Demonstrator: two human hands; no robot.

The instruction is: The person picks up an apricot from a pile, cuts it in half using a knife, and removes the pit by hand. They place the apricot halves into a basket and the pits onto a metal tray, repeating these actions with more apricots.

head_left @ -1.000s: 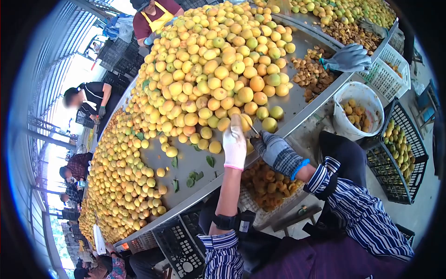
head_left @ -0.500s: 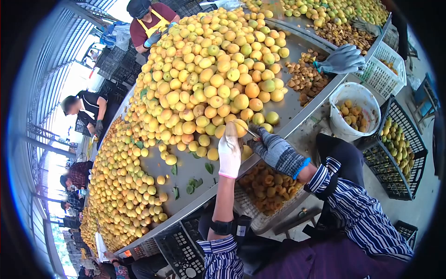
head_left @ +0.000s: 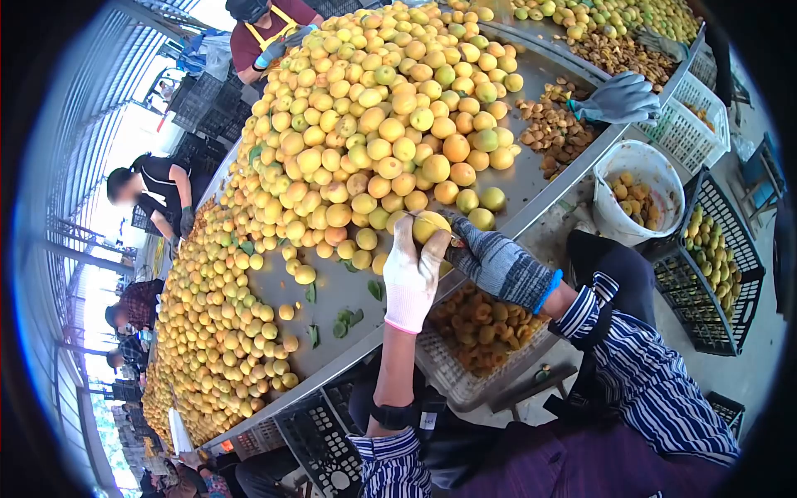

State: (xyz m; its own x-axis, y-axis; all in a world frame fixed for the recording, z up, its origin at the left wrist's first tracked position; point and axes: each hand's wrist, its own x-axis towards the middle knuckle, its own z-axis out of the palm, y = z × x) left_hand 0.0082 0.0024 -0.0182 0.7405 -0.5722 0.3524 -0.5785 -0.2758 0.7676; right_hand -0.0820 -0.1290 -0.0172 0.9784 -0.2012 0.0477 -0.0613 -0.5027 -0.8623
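Observation:
My left hand point(head_left: 412, 280), in a white glove, pinches a yellow apricot point(head_left: 432, 222) over the table's near edge. A dark line runs across the fruit's skin. Close against its right side is my right hand point(head_left: 508, 270), in a grey knitted glove with a blue cuff. Its fingers are curled around a small knife point(head_left: 456, 241), mostly hidden by the hand and fruit. Beyond both hands rises a large heap of apricots point(head_left: 365, 141) on the metal table point(head_left: 332, 290). Below my hands, a white crate point(head_left: 445, 371) holds apricot halves point(head_left: 481, 332).
Brown pits point(head_left: 554, 137) and a spare grey glove point(head_left: 618, 100) lie at the table's right edge. A white bucket point(head_left: 610, 170) and a black crate of fruit point(head_left: 747, 274) stand at right. Other people work along the far side, one in a yellow apron point(head_left: 278, 25).
The apricot has turned in my left hand, and my fingers now grip it from below. The blade visible earlier is now largely hidden. The view has shifted slightly.

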